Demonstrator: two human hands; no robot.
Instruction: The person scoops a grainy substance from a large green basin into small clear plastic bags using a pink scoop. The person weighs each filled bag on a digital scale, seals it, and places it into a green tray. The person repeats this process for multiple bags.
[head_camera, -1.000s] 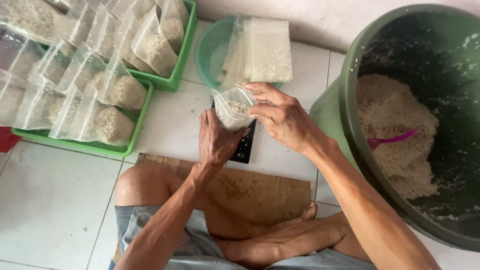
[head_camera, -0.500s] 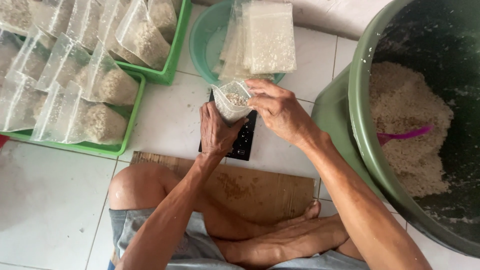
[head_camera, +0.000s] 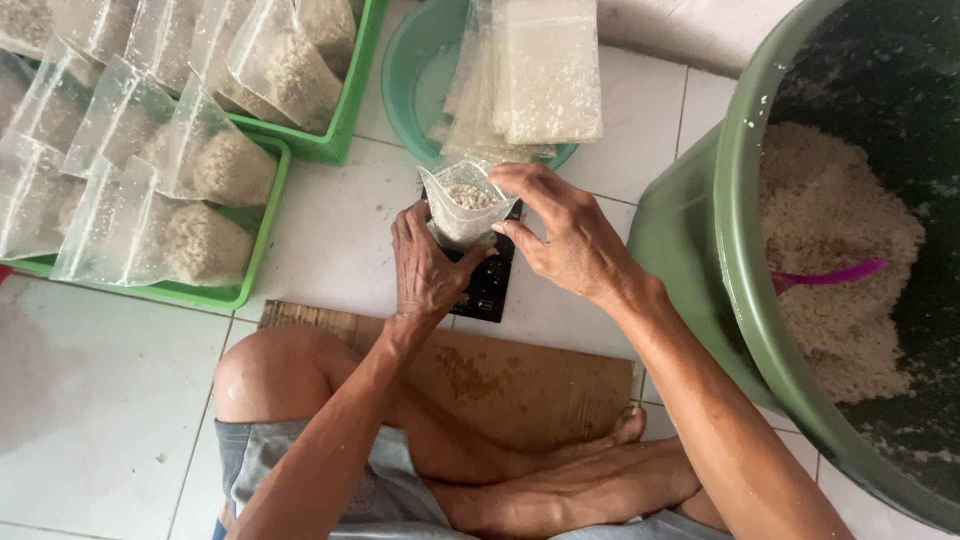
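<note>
I have both hands on one small clear plastic bag (head_camera: 465, 205) with a little pale grain in its bottom. My left hand (head_camera: 428, 268) is wrapped around its lower part from the near side, fingers closed on the plastic. My right hand (head_camera: 570, 238) pinches the bag's open rim on the right, thumb and forefinger narrowed on it. The bag stands upright over a small black scale (head_camera: 488, 285) that rests on the white tiled floor (head_camera: 330, 230).

Just beyond the bag sits a round teal basin (head_camera: 420, 75) with a stack of empty clear bags (head_camera: 540, 70) leaning across its rim. Toward the floor's far left corner stand two green trays (head_camera: 265, 225), both packed with filled bags of grain (head_camera: 205, 240) lying on their sides. At the right edge is a large green tub (head_camera: 740, 260) holding a heap of the same pale grain (head_camera: 830, 230), with a pink scoop handle (head_camera: 825, 275) lying on it. Under my crossed legs is a brown board (head_camera: 520, 380).
</note>
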